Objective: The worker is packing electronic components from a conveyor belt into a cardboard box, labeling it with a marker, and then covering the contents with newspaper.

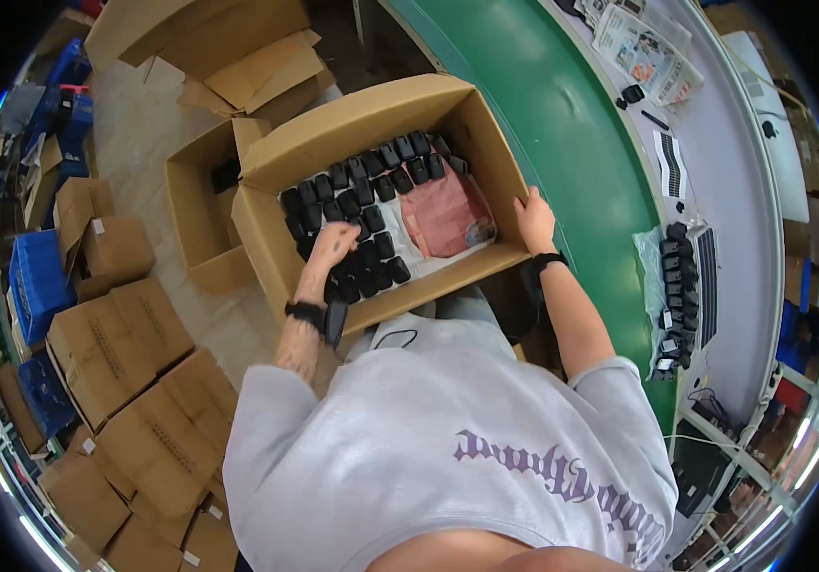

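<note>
The left hand (333, 246) reaches over a large open brown cardboard box (362, 119), fingers bent down among small black rounded blocks (368, 253); whether it grips 1 of them I cannot tell. The right hand (535, 221) is closed over the box's right rim, probably to keep the tilted box steady while the other arm works inside.

The blocks sit side by side in close rows, seemingly to save space and stop them sliding, on a white sheet (393, 219) that perhaps guards them from scuffs. A translucent pink plastic bag (445, 212) lies flat in the right part, beside the rows.

A 2nd open cardboard box (181, 205) stands just left. On the right, beyond a long green surface (590, 172), a pale grey worktop (748, 286) runs alongside, and more black pieces (673, 296) lie lined up there, perhaps for easy reach.
</note>
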`<action>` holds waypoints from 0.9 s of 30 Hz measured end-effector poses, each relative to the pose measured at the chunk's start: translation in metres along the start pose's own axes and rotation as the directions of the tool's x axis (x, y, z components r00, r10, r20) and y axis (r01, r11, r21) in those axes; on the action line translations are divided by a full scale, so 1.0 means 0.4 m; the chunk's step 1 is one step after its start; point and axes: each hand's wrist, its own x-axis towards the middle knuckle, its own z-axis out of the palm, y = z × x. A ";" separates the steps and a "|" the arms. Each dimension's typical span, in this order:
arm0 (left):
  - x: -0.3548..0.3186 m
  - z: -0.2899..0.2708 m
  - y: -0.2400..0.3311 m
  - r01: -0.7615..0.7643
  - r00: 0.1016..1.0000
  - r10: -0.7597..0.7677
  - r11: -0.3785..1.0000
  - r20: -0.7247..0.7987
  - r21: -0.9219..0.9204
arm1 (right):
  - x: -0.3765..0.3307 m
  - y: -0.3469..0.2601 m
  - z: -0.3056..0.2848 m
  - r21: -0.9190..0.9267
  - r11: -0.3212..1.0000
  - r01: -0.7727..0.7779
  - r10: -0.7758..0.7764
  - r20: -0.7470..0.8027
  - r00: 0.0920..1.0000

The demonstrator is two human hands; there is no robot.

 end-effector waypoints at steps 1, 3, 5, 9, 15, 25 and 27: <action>-0.063 -0.002 0.010 0.072 0.997 -0.072 0.997 -0.023 0.005 | 0.016 0.000 0.005 0.004 1.000 -0.007 0.007 -0.007 1.000; -0.176 0.013 0.002 0.057 0.998 -0.059 0.995 -0.020 -0.076 | 0.005 0.011 0.020 -0.018 1.000 0.015 -0.015 0.004 1.000; -0.252 0.017 -0.006 0.138 0.982 -0.120 0.983 0.148 -0.122 | 0.005 -0.011 0.022 -0.004 1.000 -0.021 0.022 0.061 0.998; -0.334 0.098 -0.079 -0.156 0.944 0.152 0.988 0.292 -0.010 | -0.033 -0.005 0.005 0.167 0.983 -0.078 0.068 0.067 0.995; -0.371 0.086 -0.093 -0.098 0.928 0.129 0.990 0.350 -0.104 | -0.332 0.132 -0.083 0.595 0.790 -0.150 0.140 0.063 0.988; -0.217 0.067 0.206 -0.406 0.791 0.056 0.793 0.609 0.454 | -1.151 0.424 -0.060 0.423 0.270 -0.865 0.872 0.272 0.406; -0.189 0.104 0.331 -0.329 0.856 0.098 0.860 0.508 0.390 | -1.207 0.411 -0.057 0.405 0.109 -0.908 0.915 0.315 0.250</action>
